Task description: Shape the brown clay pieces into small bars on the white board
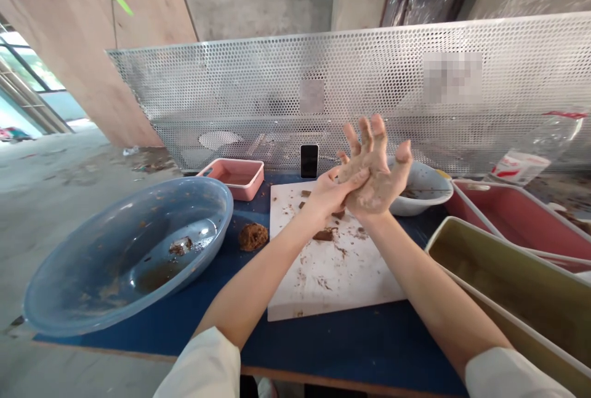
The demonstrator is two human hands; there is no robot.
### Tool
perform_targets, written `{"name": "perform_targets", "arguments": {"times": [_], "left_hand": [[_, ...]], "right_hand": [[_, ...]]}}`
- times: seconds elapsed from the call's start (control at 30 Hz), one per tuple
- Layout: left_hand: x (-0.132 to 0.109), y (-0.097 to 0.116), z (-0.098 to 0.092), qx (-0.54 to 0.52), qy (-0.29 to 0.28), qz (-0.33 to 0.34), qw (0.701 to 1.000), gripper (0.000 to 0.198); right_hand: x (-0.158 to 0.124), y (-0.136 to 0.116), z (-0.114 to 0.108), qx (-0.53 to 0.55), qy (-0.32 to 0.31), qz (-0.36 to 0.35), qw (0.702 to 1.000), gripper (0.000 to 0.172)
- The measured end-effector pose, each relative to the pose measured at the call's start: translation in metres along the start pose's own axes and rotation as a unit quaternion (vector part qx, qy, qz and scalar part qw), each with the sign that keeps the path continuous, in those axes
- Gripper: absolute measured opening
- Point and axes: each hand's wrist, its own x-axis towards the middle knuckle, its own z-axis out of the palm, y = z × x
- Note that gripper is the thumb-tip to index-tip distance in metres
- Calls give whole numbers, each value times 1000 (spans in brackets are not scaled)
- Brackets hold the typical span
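My right hand (pixel 379 178) is raised above the white board, palm towards me, its fingers spread and smeared with wet brown mud or clay. Around its edge is my left hand (pixel 330 192), with the thumb pressed across the muddy palm and the other fingers mostly hidden behind. Beneath both hands lies the white board (pixel 341 287), marked with brown crumbs and smears. Several small brown blocks, one of them a flat dark piece (pixel 323 235), rest on it. A rough brown lump (pixel 253 237) sits just left of the board on the blue tabletop (pixel 295 349).
At left stands a large blue basin (pixel 69 262) with a little murky water. A small pink basket (pixel 252 186) and an upright phone (pixel 309 161) are at the back. On the right are a pale bowl (pixel 429 201), a red bin (pixel 517 207), an olive bin (pixel 484 262) and a plastic bottle (pixel 535 152).
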Motion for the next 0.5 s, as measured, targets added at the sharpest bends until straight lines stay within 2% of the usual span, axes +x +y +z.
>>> {"name": "perform_targets", "arguments": {"times": [0.1,0.2,0.3,0.4,0.5], "left_hand": [[1,0,1,21,31,36,999,35],[2,5,-2,46,44,-1,998,43],[2,8,-4,49,-2,-21,999,45],[1,12,-7,31,-58,-37,997,46],[1,23,-20,50,-133,-78,987,59]], "right_hand": [[-7,12,6,31,13,30,999,65],[-11,17,10,94,41,38,994,60],[-8,11,9,113,50,54,991,56],[0,3,3,88,38,69,993,62],[11,-2,-8,119,-16,103,987,64]]}}
